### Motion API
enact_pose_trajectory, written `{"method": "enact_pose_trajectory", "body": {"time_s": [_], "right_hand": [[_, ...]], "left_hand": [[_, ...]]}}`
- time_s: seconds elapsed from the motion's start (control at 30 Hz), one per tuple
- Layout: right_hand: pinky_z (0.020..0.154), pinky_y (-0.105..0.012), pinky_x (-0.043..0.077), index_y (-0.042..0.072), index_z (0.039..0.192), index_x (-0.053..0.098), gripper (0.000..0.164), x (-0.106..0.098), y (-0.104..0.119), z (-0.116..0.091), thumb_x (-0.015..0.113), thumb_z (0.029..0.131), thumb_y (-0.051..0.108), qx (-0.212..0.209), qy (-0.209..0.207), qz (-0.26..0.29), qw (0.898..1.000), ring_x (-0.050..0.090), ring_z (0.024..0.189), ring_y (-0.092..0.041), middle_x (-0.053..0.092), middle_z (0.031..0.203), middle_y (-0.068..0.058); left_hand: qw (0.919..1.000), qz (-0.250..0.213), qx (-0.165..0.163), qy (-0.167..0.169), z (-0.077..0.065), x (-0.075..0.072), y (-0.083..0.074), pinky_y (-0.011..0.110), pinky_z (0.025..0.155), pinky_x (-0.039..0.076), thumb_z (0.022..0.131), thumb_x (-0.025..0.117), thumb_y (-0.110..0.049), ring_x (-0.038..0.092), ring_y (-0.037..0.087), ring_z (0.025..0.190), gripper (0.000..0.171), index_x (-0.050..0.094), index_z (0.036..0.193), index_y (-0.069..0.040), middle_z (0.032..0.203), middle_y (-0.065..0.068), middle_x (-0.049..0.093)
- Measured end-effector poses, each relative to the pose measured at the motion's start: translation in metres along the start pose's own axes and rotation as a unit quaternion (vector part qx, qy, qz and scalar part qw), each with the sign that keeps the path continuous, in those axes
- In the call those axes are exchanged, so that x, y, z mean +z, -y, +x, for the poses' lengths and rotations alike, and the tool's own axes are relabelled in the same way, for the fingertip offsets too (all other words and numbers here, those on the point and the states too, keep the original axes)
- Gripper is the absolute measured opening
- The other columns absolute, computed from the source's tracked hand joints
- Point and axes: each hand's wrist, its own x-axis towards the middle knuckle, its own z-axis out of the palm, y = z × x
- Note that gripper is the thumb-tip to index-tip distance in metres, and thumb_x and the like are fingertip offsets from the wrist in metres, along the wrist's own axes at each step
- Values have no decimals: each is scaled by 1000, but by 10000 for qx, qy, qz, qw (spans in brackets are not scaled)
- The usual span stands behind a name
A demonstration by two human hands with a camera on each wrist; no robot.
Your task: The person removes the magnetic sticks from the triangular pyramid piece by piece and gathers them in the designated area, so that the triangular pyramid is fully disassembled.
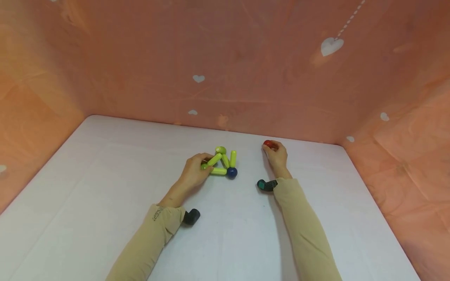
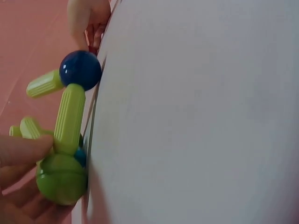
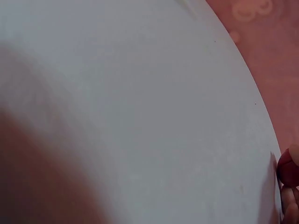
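Observation:
My left hand (image 1: 194,171) grips a corner of a small frame built from yellow-green magnetic rods and balls. In the left wrist view its thumb lies against the rods, right above a green ball (image 2: 63,179). One rod (image 2: 70,116) runs from that ball to a dark blue ball (image 1: 232,172), from which another rod (image 1: 233,158) sticks up. A second green ball (image 1: 220,150) forms the back corner; a bit of teal blue ball (image 2: 81,157) peeks out behind. Farther right, my right hand (image 1: 278,157) pinches a red ball (image 1: 267,143) at the table's back edge.
Both hands work over a white table (image 1: 225,234). A salmon-coloured cloth (image 1: 225,58) with white hearts hangs behind it and along both sides. Dark wrist-worn devices stick out by the left sleeve (image 1: 165,220) and the right sleeve (image 1: 299,218).

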Motion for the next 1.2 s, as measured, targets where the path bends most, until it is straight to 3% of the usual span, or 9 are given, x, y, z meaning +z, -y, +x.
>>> {"method": "enact_pose_trajectory", "body": {"time_s": [0.1,0.27,0.77,1.2], "right_hand": [[93,-33,42,-1,130,54,45,-1,1,0,64,90,17,-13,-12,-95,10000,51,107,-25,57,121,-21],[95,-34,42,-1,131,53,47,-2,2,0,64,90,17,85,63,-69,9999,50,109,-25,56,122,-21],[94,-34,42,-1,131,54,48,-2,2,2,65,89,19,135,41,-74,9999,51,107,-25,58,121,-21],[97,-34,42,-1,138,48,55,-7,5,-1,64,90,22,210,92,-11,9997,50,110,-25,55,127,-22]], "left_hand": [[9994,-36,134,319,1,-4,4,43,95,48,79,63,5,60,35,106,37,62,115,4,109,21,65],[9968,53,19,793,3,-10,5,46,98,47,77,61,8,57,39,114,38,57,114,6,118,25,61],[9983,5,-377,453,1,-8,-2,42,91,49,76,65,11,59,31,102,31,60,105,3,106,20,65],[9969,26,-476,622,2,-9,1,40,88,50,79,67,5,59,28,97,22,61,100,1,104,18,65]]}}
